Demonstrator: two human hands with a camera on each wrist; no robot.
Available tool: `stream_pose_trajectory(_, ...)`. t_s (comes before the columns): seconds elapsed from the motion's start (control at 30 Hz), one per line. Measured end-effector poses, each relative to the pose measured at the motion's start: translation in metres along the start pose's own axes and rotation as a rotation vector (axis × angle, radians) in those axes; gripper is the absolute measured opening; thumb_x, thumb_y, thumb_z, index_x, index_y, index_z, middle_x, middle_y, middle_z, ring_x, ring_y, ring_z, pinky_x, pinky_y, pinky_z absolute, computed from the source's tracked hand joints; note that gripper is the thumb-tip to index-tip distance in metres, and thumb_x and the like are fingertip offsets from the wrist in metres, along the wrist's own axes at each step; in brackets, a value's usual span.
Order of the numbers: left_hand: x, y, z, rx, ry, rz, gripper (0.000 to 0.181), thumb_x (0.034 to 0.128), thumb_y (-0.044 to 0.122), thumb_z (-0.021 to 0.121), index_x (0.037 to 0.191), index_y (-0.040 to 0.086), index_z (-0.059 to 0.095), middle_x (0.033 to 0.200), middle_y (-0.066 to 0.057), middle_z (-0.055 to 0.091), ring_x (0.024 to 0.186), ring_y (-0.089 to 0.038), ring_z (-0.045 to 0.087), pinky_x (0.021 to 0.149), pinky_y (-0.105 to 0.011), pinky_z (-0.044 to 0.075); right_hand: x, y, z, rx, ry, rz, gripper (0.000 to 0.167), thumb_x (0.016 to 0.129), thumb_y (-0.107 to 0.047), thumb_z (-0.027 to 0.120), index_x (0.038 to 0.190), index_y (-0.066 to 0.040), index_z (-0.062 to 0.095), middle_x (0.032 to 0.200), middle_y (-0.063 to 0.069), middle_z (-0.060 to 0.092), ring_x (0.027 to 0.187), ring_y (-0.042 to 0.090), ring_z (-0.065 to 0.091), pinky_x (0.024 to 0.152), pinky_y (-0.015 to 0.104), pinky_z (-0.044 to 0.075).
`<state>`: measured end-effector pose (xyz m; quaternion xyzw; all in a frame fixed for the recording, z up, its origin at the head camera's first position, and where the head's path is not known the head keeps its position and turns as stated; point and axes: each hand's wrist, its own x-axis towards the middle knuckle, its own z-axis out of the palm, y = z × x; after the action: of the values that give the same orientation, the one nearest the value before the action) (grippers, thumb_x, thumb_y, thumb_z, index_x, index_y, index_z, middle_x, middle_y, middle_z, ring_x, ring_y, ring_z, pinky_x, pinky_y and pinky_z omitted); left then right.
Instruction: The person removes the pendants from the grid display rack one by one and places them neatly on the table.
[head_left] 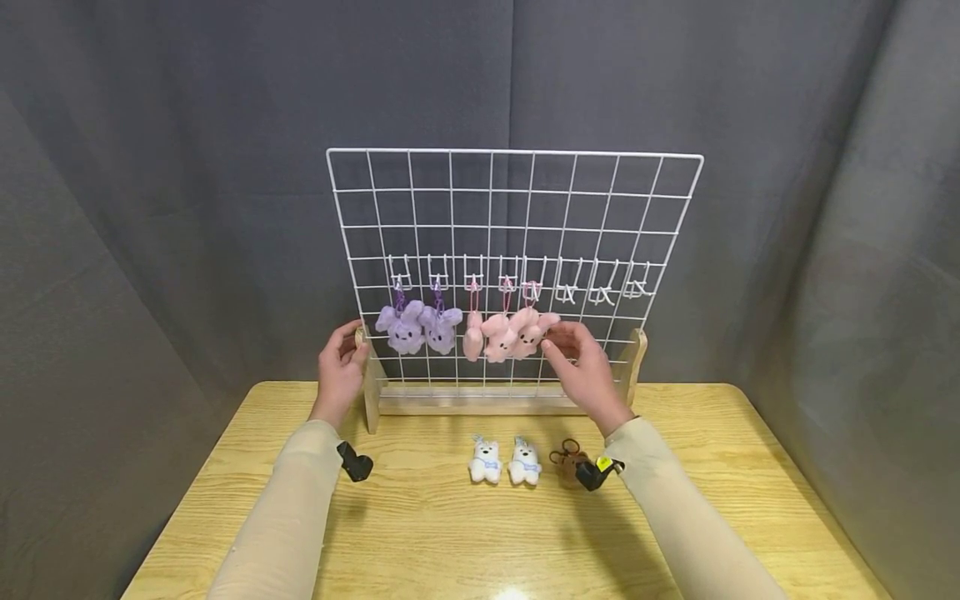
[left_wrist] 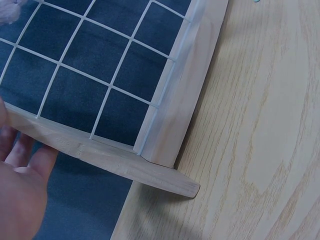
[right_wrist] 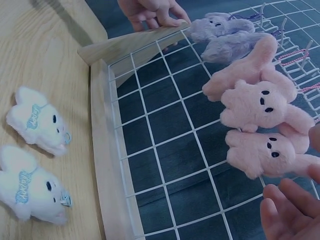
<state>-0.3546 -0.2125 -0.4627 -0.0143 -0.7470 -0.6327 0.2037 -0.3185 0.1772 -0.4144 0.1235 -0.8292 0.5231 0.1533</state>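
Observation:
Near the left end of the white wire rack (head_left: 510,226), my left hand (head_left: 341,371) grips the upright wooden side piece (left_wrist: 105,155), fingers behind it. My right hand (head_left: 587,373) is beside the rightmost pink plush (head_left: 528,333), its fingertips at the plush's ear; in the right wrist view its fingers (right_wrist: 287,210) are slightly bent. Several pink plushes hang by pink cords from hooks in the middle, one of them (head_left: 472,336) turned sideways. Two purple plushes (head_left: 406,327) hang at the left. Whether the right fingertips press the ear is unclear.
Two white plushes (head_left: 485,461) (head_left: 524,462) lie on the wooden table (head_left: 427,533) before the rack. A brown plush (head_left: 567,463) with a dark ring lies partly behind my right wrist camera. Several bare hooks (head_left: 602,293) are at the rack's right. Grey curtains surround the table.

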Motion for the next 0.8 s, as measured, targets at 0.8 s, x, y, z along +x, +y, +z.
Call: stream_pose_trajectory(0.8, 0.0, 0.0, 0.0, 0.003, 0.008, 0.015, 0.044, 0.1064, 0.001, 0.057, 0.15, 0.009, 0.054, 0.135, -0.024, 0.06, 0.124, -0.031, 0.06, 0.088, -0.012, 0.049, 0.014, -0.015, -0.001, 0.103, 0.065, -0.005, 0.05, 0.103, -0.029, 0.07, 0.142, -0.001, 0.055, 0.139, 0.016, 0.064, 0.123, 0.034, 0.061, 0.103, 0.05, 0.05)
